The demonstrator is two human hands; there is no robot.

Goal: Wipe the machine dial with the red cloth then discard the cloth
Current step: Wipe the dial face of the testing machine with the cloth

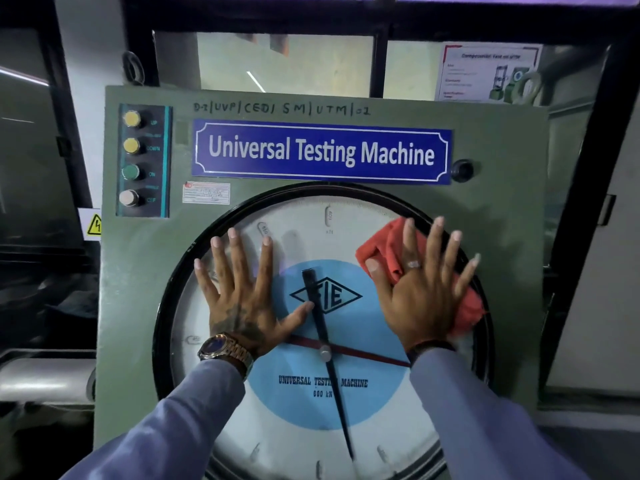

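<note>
The machine dial (311, 223) is a large round glass face with a black rim, a blue centre, a black needle and a red needle. My right hand (420, 292) lies flat with fingers spread on the upper right of the dial, pressing the red cloth (384, 247) against the glass. The cloth sticks out above the thumb and below the little finger. My left hand (242, 296), wearing a wristwatch, rests flat and spread on the left half of the dial, holding nothing.
The dial sits in a green panel (502, 258) labelled "Universal Testing Machine". A column of push buttons (131, 157) is at the upper left, a black knob (462, 170) at the upper right. A yellow electrical warning sign (93, 225) is left of the panel.
</note>
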